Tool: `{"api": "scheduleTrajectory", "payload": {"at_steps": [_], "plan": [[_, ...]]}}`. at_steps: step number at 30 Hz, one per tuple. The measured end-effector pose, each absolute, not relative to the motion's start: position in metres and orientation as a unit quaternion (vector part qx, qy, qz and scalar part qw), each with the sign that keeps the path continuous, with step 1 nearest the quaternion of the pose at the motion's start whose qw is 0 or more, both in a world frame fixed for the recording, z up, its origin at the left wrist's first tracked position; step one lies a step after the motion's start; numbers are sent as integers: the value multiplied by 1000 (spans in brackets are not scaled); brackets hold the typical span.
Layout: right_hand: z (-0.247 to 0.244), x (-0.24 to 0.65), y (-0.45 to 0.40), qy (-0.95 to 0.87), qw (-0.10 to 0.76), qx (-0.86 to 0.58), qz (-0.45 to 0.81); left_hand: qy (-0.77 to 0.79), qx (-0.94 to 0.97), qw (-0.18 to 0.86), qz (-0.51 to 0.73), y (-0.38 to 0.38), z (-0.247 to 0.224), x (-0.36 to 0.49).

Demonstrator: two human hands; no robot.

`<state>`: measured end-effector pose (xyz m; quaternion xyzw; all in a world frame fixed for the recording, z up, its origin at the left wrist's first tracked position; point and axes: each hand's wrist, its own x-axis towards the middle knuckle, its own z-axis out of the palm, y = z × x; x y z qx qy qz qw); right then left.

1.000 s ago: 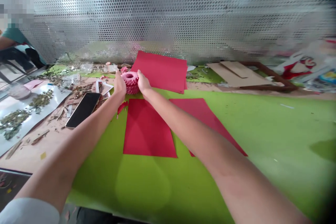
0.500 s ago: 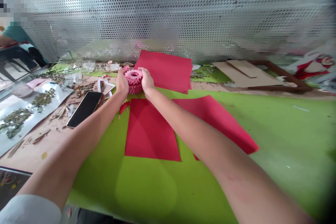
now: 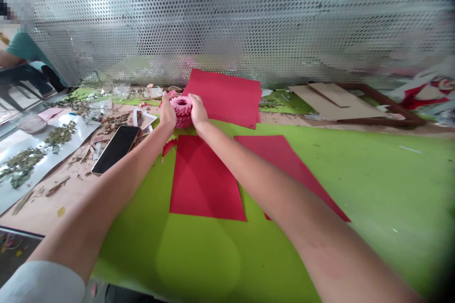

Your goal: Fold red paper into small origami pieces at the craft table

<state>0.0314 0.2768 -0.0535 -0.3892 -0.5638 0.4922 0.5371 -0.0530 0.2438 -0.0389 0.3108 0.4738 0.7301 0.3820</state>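
Observation:
A stack of pink, jagged-edged rings (image 3: 183,112) stands between my two hands near the far side of the green surface. My left hand (image 3: 168,112) is pressed against its left side, and my right hand (image 3: 198,111) wraps its right side. Just below lies a red sheet (image 3: 208,180) on the green surface. Another red sheet (image 3: 284,156) is partly covered by my right forearm. Behind the rings, more red sheets (image 3: 225,97) lie overlapped. A torn red scrap (image 3: 168,147) rests below my left hand.
A black phone (image 3: 115,149) lies left of my left forearm. Dried plant bits (image 3: 26,163) cover a white sheet at far left. Brown boards (image 3: 334,102) and a wooden frame (image 3: 408,116) are at the back right. A perforated metal screen (image 3: 227,19) rises behind. A person (image 3: 26,49) sits at far left.
The lifted edge of the right-hand red sheet has dropped flat onto the green surface. Both hands stay around the pink stack; the whole view has shifted slightly.

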Motion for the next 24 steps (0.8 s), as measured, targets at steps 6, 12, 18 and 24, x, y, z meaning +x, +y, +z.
{"api": "scheduleTrajectory", "payload": {"at_steps": [6, 12, 18, 24], "plan": [[-31, 42, 275, -482, 592, -402, 506, 483, 246, 305, 783, 228, 0, -63], [88, 101, 238, -398, 689, -351, 493, 468, 278, 248, 801, 200, 53, -70], [138, 169, 214, -563, 698, -335, 290, 480, 621, 224, 578, 111, 56, -33], [43, 242, 163, -874, 256, -387, 145, 501, 844, 111, 159, 17, 3, -30]]}}
